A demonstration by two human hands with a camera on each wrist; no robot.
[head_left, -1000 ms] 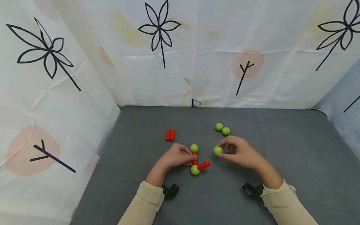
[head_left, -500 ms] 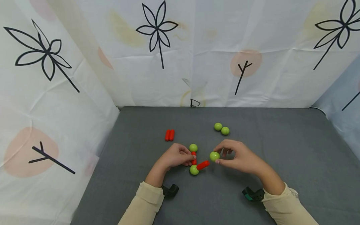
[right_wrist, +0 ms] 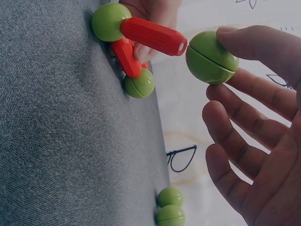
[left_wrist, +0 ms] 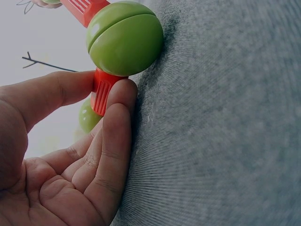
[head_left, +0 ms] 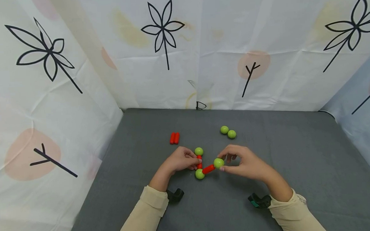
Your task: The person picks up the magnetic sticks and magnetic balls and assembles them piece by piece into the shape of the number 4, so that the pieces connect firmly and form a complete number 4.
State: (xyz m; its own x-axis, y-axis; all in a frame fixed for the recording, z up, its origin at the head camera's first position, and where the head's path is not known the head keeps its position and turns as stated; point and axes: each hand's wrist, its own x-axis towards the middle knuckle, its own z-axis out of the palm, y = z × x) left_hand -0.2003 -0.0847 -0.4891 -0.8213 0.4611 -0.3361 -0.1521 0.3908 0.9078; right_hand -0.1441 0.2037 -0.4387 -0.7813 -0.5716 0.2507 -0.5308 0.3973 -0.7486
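My left hand (head_left: 183, 159) pinches a ribbed red rod (left_wrist: 104, 92) between thumb and fingers, low over the cloth. That rod joins a far green ball (head_left: 199, 151) to a near green ball (head_left: 199, 174). A second red rod (right_wrist: 155, 35) runs from the near ball toward the right, its silvery end tip showing. Between thumb and fingertips, my right hand (head_left: 244, 161) holds another green ball (right_wrist: 211, 57) at that tip. In the right wrist view only a sliver separates ball and rod; whether they touch is hard to tell.
Two loose red rods (head_left: 174, 138) lie side by side at the back left of the grey cloth surface (head_left: 298, 158). Two more green balls (head_left: 228, 132) sit together behind my right hand. A printed white curtain (head_left: 218, 31) stands along the back and left.
My right hand has brought its green ball left and nearer to me, up to the free end of the second red rod. My left hand keeps its grip in place.
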